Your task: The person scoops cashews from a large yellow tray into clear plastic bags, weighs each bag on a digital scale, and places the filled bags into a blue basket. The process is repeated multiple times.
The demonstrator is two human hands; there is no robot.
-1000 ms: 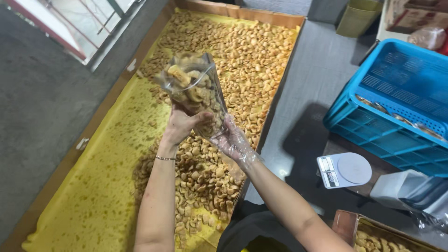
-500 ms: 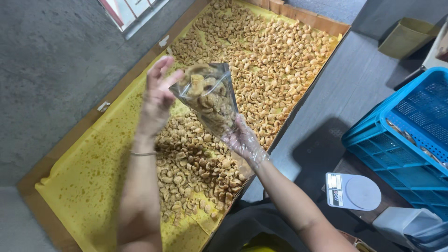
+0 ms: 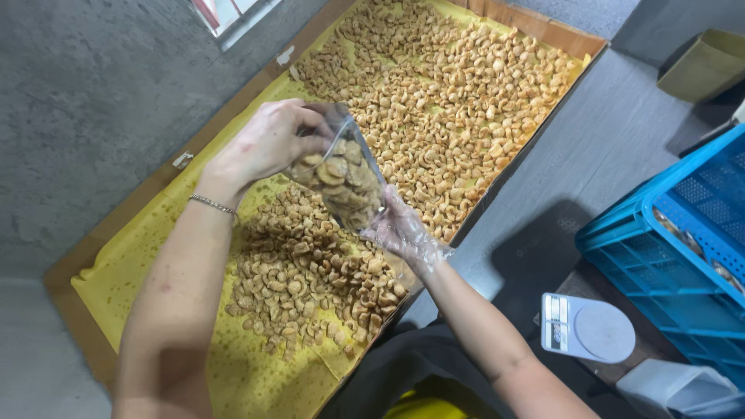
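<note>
Between both hands' grip: snack bag [image 3: 345, 178].

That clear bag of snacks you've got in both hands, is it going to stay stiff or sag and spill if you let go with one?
The clear bag looks thin and floppy; it would probably sag. The left hand pinches its top, the gloved right hand cradles its base. The fried pieces look light and brittle.

Both hands, left [image 3: 268, 143] and gloved right [image 3: 400, 231], hold a clear snack-filled bag [image 3: 345, 178] above the yellow-lined tray [image 3: 116, 271].
</note>
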